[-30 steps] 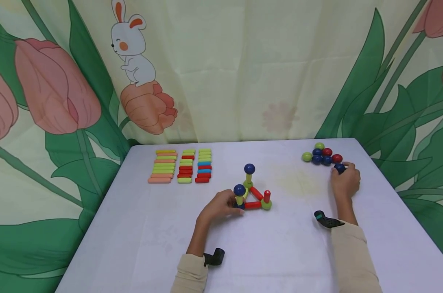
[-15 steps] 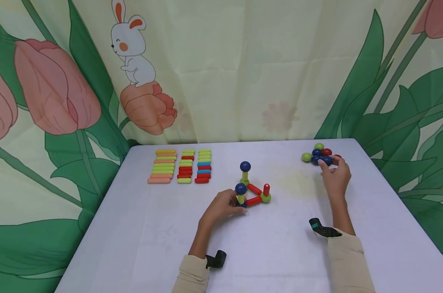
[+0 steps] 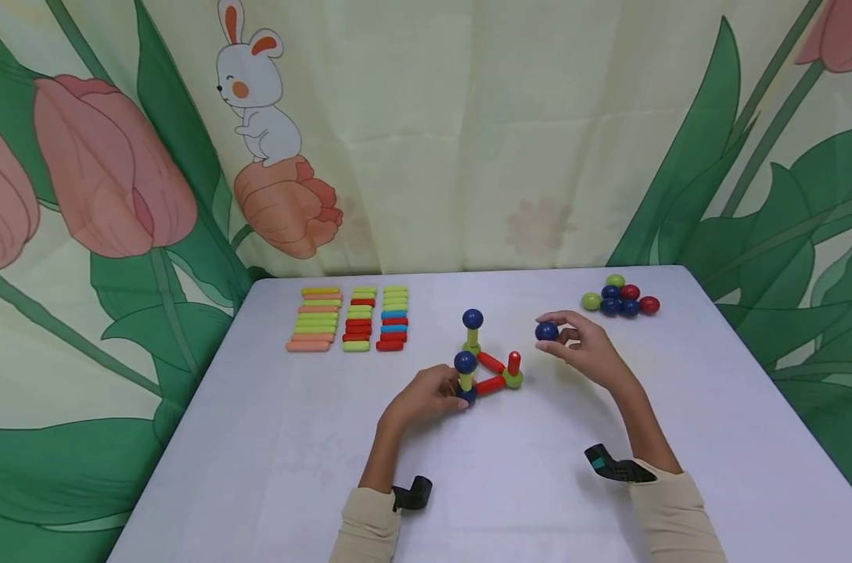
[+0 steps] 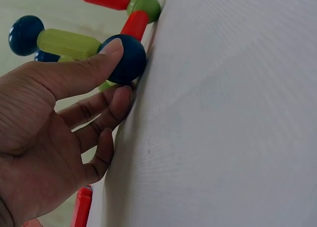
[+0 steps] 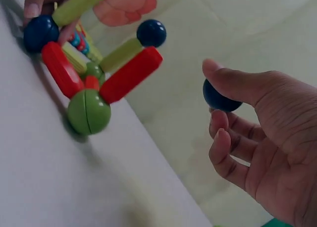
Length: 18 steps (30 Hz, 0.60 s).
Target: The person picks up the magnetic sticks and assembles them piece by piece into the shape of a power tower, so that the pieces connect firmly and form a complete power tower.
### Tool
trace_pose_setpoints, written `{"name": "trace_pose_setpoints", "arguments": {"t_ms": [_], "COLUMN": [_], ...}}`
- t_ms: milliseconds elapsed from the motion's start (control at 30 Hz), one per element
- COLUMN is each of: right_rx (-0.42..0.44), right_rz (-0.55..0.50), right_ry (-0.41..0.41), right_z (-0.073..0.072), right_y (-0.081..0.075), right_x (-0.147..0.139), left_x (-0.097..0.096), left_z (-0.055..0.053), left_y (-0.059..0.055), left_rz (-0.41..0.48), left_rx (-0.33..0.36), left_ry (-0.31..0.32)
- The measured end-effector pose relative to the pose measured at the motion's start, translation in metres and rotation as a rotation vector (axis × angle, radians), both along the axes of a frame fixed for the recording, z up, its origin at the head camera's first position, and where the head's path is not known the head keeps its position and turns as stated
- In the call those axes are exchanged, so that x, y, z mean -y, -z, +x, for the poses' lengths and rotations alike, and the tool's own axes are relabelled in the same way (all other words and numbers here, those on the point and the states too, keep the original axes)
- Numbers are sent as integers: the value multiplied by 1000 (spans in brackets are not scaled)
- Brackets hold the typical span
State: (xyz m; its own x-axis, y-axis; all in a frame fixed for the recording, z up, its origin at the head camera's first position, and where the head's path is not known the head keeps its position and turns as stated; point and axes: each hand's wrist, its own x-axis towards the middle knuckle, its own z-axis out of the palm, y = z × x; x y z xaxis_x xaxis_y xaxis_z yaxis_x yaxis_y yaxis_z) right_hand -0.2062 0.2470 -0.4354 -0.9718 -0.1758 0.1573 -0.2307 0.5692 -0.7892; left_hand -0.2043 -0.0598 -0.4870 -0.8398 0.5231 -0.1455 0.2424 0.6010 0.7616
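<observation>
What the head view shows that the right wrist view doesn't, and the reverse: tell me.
Head view only: the loose balls, the printed rabbit and both sleeves.
Right wrist view only: the seam on a green ball and the palm side of the right hand.
Both: that hand pinching a blue ball, the left hand and the ball-and-stick frame.

Soft, even brightness filled the head view, with a faint shadow on the smooth white tabletop (image 3: 510, 485) beside the beige fabric right sleeve (image 3: 679, 512), while the wrist views looked dimmer and greyer, where small glints dotted the glossy green ball (image 5: 89, 112) above a blurry shadow.
</observation>
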Motion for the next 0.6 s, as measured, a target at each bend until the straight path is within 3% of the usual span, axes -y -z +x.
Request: {"name": "trace_pose_setpoints", "arguments": {"t_ms": [333, 600], "right_rx": [-71, -44], "right_rz": [18, 3], "right_ry": [-131, -196], "right_z": [4, 3], "right_y": [-2, 6], "right_x": [32, 38], "left_x": [-1, -1], "left_z": [1, 2], "left_y": [0, 0], "left_rz": [9, -4], "left_rx": [36, 11], "left_ry": [-11, -10]}}
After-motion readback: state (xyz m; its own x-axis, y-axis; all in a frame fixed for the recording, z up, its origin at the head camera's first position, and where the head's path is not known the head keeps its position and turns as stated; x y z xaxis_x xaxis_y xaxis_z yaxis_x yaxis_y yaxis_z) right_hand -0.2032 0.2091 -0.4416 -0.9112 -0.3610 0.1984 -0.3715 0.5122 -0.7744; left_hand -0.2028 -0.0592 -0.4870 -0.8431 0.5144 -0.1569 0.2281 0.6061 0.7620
